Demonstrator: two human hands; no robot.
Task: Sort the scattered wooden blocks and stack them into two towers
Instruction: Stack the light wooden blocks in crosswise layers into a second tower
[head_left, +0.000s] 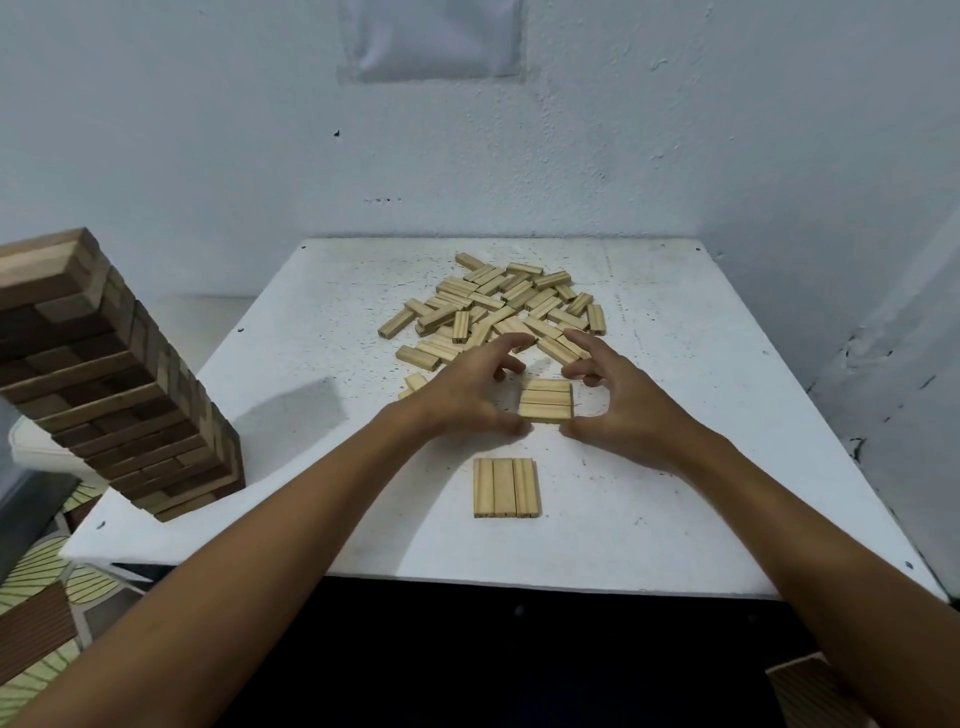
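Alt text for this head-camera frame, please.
Both hands, left hand and right hand, frame a row of three pale blocks on a white table, another row nearer, loose blocks behind, dark tower left.

Both hands flanking block row

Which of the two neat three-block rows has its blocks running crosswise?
The far row, between the left hand and right hand. The near row has blocks pointing away from the person.
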